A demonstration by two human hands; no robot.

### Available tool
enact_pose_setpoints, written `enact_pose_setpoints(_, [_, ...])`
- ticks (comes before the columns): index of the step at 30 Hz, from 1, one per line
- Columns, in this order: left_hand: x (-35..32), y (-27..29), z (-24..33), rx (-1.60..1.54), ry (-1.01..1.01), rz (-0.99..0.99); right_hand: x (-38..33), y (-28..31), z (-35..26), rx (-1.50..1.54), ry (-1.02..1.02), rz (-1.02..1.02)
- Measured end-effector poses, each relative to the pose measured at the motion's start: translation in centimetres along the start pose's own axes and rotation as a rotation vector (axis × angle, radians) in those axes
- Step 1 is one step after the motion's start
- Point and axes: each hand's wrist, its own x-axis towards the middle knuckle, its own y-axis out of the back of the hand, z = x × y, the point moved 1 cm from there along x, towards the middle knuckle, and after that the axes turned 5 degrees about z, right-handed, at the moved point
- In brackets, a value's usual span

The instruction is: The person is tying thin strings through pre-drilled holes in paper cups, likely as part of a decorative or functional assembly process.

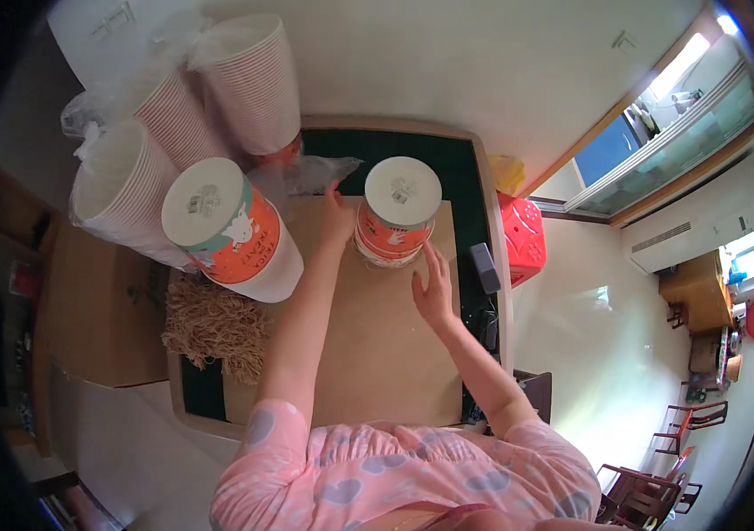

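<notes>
An upturned paper bucket, with a pale base and an orange printed band, stands at the far part of the brown board. Several rims show below its band. My left hand is at its left side with a finger stretched out, and I see nothing in it. On the other side, my right hand has its fingers apart, the tips by the bucket's lower edge; whether they touch it I cannot tell. To the left of my left forearm stands a taller stack of upturned buckets with the same orange print.
Stacks of white paper buckets in clear plastic wrap stand at the back left. Brown twisted cords lie in a bundle at the left edge. A grey box-shaped object sits on the right edge, near a red plastic stool.
</notes>
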Motion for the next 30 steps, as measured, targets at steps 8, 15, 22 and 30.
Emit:
enact_pose_setpoints(8, [-12.1, 8.0, -4.1, 0.435, -0.325, -0.084, -2.4, 2.9, -2.5, -0.018, 0.004, -0.037])
enact_pose_setpoints(15, [-15.0, 21.2, -2.1, 0.228, -0.166, 0.535, 4.4, -3.1, -10.9, 0.179, 0.129, -0.302])
enact_pose_setpoints(22, [-8.4, 24.0, 6.8, 0.341, -0.249, 0.331, 8.1, -12.7, -15.7, 0.386, 0.093, -0.46])
enact_pose_setpoints(30, [-9.8, 24.7, 15.5, -0.093, -0.547, 0.313, 10.5, -5.4, -23.9, 0.554, 0.34, -0.28])
